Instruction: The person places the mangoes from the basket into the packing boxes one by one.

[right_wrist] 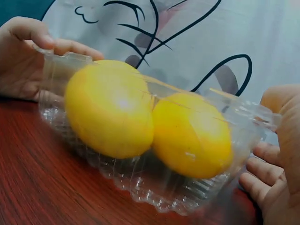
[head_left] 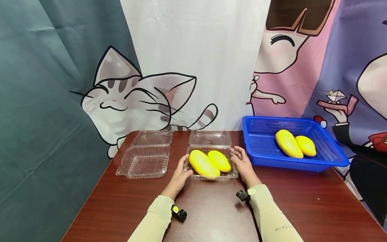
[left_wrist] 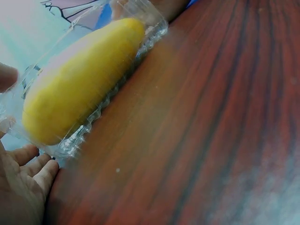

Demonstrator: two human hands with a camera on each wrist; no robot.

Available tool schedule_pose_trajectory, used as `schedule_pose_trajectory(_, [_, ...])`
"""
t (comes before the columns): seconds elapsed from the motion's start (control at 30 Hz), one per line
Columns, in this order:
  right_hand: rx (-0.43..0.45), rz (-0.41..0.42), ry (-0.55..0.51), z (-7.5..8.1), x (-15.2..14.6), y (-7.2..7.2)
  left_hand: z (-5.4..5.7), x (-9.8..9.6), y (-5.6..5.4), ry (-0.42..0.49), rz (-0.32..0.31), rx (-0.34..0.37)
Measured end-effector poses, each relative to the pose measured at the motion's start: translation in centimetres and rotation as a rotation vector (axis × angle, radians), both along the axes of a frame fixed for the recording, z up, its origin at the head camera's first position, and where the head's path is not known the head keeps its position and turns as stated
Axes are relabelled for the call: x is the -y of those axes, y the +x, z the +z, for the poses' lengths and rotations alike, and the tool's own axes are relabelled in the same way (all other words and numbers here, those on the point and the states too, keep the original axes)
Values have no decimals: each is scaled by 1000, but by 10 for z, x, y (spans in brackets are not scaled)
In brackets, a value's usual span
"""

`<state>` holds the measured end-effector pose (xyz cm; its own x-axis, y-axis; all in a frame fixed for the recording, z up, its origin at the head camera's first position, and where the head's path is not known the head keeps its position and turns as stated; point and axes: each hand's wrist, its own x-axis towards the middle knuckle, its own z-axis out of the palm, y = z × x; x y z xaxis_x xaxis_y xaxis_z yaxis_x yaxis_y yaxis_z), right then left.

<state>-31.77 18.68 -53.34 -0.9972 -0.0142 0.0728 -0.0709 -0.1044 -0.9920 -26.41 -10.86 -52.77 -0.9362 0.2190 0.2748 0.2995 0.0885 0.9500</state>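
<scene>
Two yellow mangoes (head_left: 204, 164) (head_left: 219, 161) lie side by side in a clear plastic clamshell container (head_left: 196, 176), its lid (head_left: 210, 138) folded back behind it. At its left side my left hand (head_left: 179, 174) grips the wall, thumb near the front corner and rim. My right hand (head_left: 243, 166) holds the opposite side, with its thumb at the rim and its fingers along the outside in the right wrist view. One mango (left_wrist: 79, 84) fills much of the container in the left wrist view and hides the other.
A second clear clamshell (head_left: 146, 163) stands with its lid back at the left. On the right, a blue plastic basket (head_left: 251, 158) holds two more mangoes (head_left: 289, 144) (head_left: 306, 146). Behind the dark red wooden table (head_left: 211, 208) hangs a printed cartoon curtain (head_left: 205, 40).
</scene>
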Motion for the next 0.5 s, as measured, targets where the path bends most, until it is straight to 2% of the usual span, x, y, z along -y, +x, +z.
schedule_pose_trajectory(0.03, [-1, 13, -15, 0, 0, 1, -5, 1, -2, 12, -1, 0])
schedule_pose_trajectory(0.13, [-11, 30, -40, 0, 0, 3, -9, 2, -4, 23, 32, 8])
schedule_pose_trajectory(0.33, [-58, 48, 23, -1, 3, 9, -10, 0, -8, 160, 136, 69])
schedule_pose_trajectory(0.5, [-110, 73, 46, -1, 4, 13, -11, 1, -11, 190, 144, 122])
